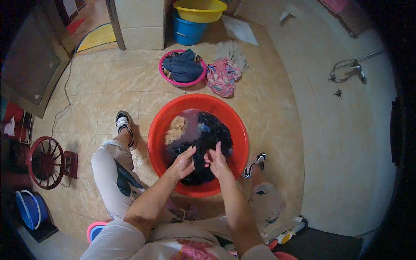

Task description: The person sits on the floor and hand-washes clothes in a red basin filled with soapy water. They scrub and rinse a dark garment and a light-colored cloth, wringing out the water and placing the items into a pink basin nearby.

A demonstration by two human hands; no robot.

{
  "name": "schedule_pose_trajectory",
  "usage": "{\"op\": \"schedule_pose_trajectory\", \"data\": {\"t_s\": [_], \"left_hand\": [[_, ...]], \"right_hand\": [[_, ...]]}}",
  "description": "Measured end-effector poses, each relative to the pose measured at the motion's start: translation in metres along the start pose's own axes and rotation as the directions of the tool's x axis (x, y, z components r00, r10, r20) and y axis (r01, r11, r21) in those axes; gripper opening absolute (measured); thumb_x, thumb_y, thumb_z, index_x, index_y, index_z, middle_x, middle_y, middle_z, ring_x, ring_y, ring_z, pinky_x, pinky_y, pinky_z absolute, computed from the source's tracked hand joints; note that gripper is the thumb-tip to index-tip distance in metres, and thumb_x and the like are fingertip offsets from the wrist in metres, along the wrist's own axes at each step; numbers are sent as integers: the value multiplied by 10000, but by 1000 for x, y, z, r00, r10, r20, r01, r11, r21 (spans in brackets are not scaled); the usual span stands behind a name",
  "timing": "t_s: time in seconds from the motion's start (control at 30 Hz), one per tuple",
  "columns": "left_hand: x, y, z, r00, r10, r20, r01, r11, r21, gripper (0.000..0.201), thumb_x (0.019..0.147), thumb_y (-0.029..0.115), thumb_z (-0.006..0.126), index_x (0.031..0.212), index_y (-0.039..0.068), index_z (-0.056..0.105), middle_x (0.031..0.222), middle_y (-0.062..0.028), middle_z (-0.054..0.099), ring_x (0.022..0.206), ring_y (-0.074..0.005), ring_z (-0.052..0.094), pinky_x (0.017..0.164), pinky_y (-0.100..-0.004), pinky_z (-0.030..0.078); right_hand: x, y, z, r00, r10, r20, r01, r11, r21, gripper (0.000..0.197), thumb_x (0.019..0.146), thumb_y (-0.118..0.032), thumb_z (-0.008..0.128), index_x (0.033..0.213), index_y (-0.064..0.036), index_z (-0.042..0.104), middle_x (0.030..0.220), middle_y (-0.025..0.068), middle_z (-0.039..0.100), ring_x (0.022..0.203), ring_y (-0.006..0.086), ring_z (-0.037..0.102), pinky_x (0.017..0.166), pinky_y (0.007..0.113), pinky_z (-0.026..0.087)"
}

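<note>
A large red basin (241, 130) stands on the floor between my feet, with murky water in it. Wet black clothing (216, 133) fills most of its right side and middle. A tan cloth (176, 129) floats at the left, and a small blue patch shows among the dark fabric. My left hand (184, 162) is closed on a fold of the black clothing over the basin's near half. Just right of it, my right hand (216, 161) has its thumb raised and its fingers loosely bent and apart, close against the dark cloth. Underwater parts of the clothing are hidden.
Beyond stands a pink basin (161, 71) of dark clothes, beside a pink patterned cloth (223, 77) and a grey cloth (232, 54). Blue (190, 31) and yellow tubs (200, 12) are stacked behind. A red fan (45, 162) and blue bucket (31, 210) sit left; a wall tap (359, 71) right.
</note>
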State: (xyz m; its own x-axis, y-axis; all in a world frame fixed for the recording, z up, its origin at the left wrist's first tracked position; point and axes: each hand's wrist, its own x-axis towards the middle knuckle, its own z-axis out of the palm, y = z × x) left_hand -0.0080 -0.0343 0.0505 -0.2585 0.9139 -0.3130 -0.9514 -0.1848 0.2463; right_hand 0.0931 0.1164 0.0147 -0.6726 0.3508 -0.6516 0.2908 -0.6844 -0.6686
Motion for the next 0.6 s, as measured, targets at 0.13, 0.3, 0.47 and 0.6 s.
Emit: {"op": "schedule_pose_trajectory", "data": {"t_s": [0.13, 0.3, 0.47, 0.6], "left_hand": [[-1, -2, -10, 996, -21, -87, 23, 1000, 14, 367, 919, 221, 501, 1272, 128, 462, 1174, -80, 572, 1068, -205, 554, 902, -397, 459], [-1, 0, -15, 982, 116, -147, -109, 993, 55, 357, 887, 167, 508, 1233, 79, 492, 1121, -79, 588, 1033, -212, 561, 916, -390, 445], [-2, 10, -10, 976, 197, -95, -193, 980, 54, 317, 879, 149, 533, 1180, 46, 526, 977, -56, 599, 919, -209, 573, 862, -341, 452], [-2, 6, 13, 910, 305, -281, -177, 899, 401, 226, 852, 59, 568, 1074, 23, 593, 974, -38, 594, 915, -167, 555, 855, -290, 434]], "right_hand": [[-15, -23, 42, 985, -168, 39, 130, 874, 467, 328, 949, -316, 467, 1160, -73, 532, 1110, 97, 596, 969, 181, 564, 745, 320, 442], [-20, -29, 29, 939, -344, 33, 335, 930, 152, 406, 955, -323, 462, 1282, -82, 454, 952, 124, 607, 731, 165, 541, 664, 315, 427], [-55, -51, 48, 959, -283, 22, 283, 959, 16, 509, 982, -415, 337, 1319, -43, 424, 824, 152, 639, 601, 170, 546, 633, 297, 444], [-57, -40, 36, 902, -430, -40, 431, 902, 27, 448, 962, -307, 433, 1248, 34, 480, 933, 118, 639, 738, 184, 577, 751, 300, 453]]}}
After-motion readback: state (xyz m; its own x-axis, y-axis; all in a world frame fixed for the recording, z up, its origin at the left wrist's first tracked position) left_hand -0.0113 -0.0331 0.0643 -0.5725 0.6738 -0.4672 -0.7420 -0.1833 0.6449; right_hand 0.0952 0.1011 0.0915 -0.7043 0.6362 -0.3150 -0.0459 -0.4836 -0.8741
